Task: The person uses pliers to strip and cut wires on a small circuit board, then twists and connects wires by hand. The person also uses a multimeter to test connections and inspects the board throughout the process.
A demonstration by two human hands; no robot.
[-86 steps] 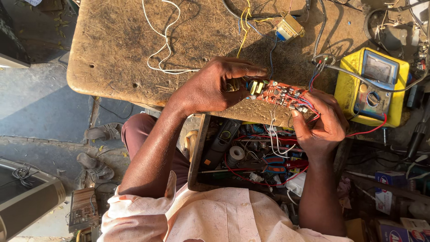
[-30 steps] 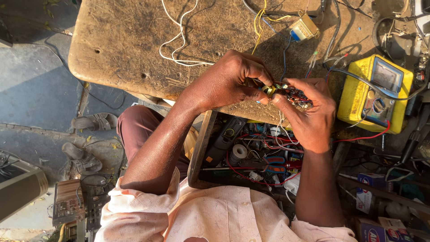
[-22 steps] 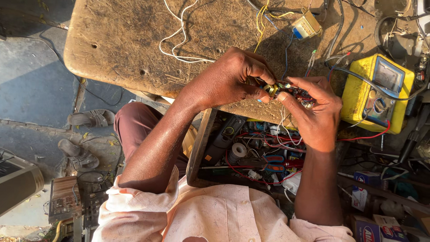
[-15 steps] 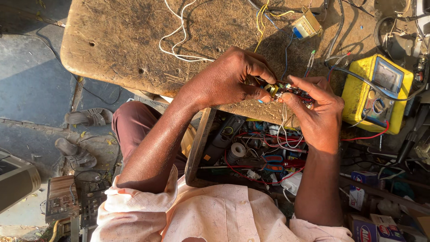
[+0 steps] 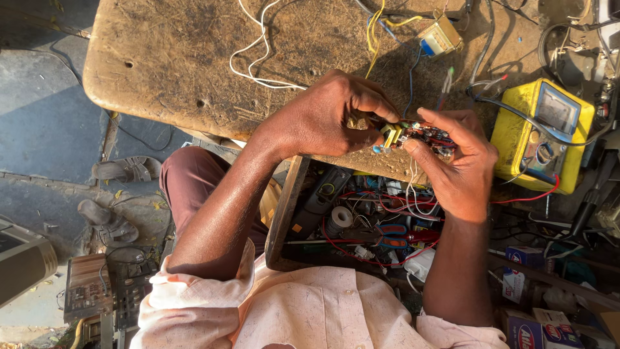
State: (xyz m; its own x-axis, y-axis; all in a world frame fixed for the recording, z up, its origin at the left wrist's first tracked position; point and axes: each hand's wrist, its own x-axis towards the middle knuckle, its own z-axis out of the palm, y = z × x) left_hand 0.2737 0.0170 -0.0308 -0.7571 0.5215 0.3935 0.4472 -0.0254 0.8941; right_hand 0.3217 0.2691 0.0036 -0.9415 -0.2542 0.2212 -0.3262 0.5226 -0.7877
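Observation:
A small red circuit board (image 5: 423,132) with yellow parts and trailing wires is held edge-on between both hands, just above the front edge of a worn wooden bench (image 5: 194,58). My left hand (image 5: 329,116) pinches the board's left end, by the yellow components. My right hand (image 5: 455,161) grips its right end, fingers curled over the top. White wires hang from the board down towards the open drawer.
A yellow multimeter (image 5: 542,132) with red and black leads sits at the bench's right. A small transformer (image 5: 439,39) and loose white and yellow wires lie behind. An open drawer (image 5: 361,226) of tools and wire is under the bench. Sandals (image 5: 110,220) lie on the floor.
The board lay flat in view earlier; it is now turned edge-on and both hands have closed in around it. The hands have barely moved in the last second.

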